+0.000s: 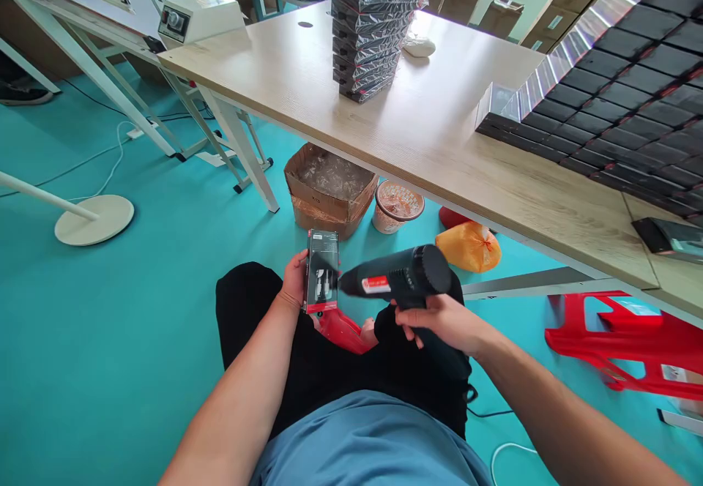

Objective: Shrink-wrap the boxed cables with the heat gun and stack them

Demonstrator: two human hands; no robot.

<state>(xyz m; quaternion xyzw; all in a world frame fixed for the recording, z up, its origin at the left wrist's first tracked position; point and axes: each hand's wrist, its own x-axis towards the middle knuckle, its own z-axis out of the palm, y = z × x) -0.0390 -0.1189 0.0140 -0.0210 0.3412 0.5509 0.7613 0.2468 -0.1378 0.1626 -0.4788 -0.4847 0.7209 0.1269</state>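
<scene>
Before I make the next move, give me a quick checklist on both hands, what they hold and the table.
1. Left hand secure on the black box: ok, gripping its left side.
2. Right hand secure on the black heat gun: ok, around the handle.
3. Nozzle facing the box: ok, pointing at its right side.
4. Left hand out of the nozzle's line: not ok, it appears roughly in line beyond the box.
5. Heat gun running or hot: cannot tell.
6. Stack of wrapped packs standing on the table: ok, upright.
</scene>
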